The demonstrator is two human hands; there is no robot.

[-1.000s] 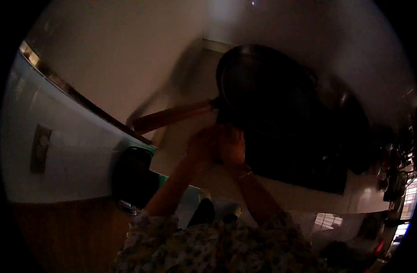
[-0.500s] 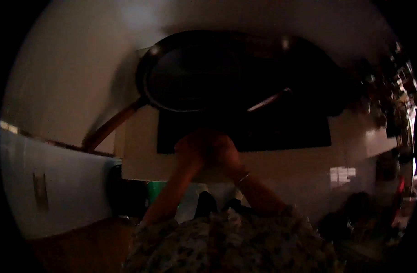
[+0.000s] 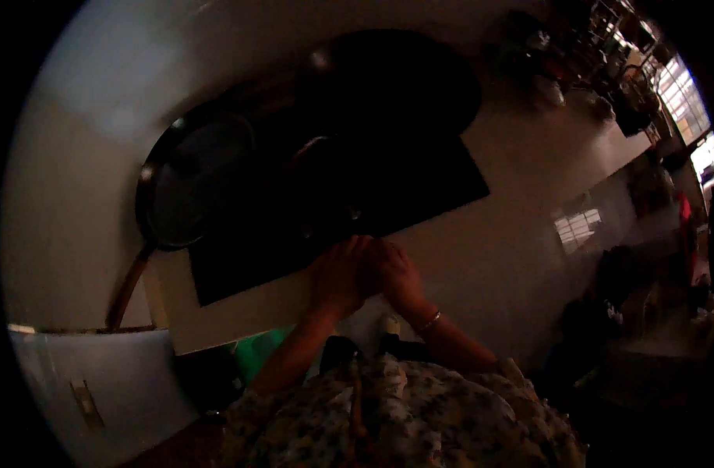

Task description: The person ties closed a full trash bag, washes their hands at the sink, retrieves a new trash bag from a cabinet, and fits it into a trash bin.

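Just beyond the fingers of our left hand [image 3: 335,274] and right hand [image 3: 400,277], bunched together, whether gripping anything we cannot tell, lies the stove [image 3: 419,187], where a leftward sweep could snag the jutting handle [image 3: 128,288] and tip the pan [image 3: 197,187].

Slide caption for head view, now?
Dim light: left hand and right hand close together before a black cooktop, brown-handled pan at picture left.
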